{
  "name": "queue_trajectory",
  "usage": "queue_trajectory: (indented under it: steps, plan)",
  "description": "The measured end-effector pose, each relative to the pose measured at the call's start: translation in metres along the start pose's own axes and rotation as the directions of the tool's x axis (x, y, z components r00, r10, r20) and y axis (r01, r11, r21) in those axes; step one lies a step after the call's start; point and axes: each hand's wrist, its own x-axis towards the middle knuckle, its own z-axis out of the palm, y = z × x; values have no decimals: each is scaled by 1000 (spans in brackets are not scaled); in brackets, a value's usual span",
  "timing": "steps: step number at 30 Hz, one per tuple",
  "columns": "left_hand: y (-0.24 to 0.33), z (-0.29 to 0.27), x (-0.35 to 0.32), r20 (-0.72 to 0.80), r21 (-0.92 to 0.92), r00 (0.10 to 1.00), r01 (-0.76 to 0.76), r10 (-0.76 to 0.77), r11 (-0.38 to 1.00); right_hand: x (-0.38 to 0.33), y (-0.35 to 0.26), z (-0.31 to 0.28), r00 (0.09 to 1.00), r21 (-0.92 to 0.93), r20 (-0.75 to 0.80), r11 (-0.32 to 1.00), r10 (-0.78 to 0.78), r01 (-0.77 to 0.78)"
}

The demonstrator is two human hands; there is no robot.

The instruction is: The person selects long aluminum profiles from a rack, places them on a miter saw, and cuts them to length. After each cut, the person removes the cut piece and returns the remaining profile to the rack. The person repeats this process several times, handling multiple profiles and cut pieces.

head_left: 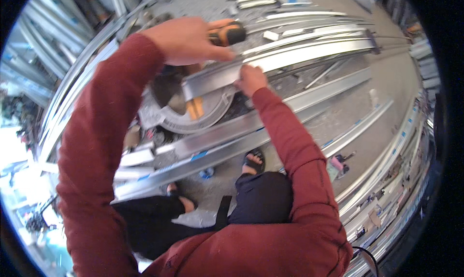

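Red sleeves reach to a chop saw (193, 108).
Left hand (186, 40) clamped on its orange handle (227, 33); right hand (251, 79) pinches the metal channel (212, 79).

This place is a metal workshop. Long silver metal profiles (309, 100) lie in many rows on the dusty concrete floor (386, 79), and more of them are stacked along the sides (386, 190). A chop saw with a round base (193, 115) and an orange handle (227, 34) stands on the floor among short cut pieces (270, 35) and scraps.
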Motion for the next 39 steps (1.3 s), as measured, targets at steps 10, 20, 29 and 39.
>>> queue_trajectory:
  steps: [10,20,29,39]
  plan:
    - [44,45,-35,-225,22,973,48,-42,999,4,10,16,992,0,-17,992,-126,126]
    - [54,82,-38,-241,94,969,83,-58,992,-5,15,19,986,77,-137,991,-98,109]
    - [61,83,-43,-192,170,978,120,-86,978,-8,9,10,977,-25,-152,989,-146,144]
    - [64,85,-43,-218,100,973,94,-70,991,2,16,25,960,-21,-210,982,-186,185]
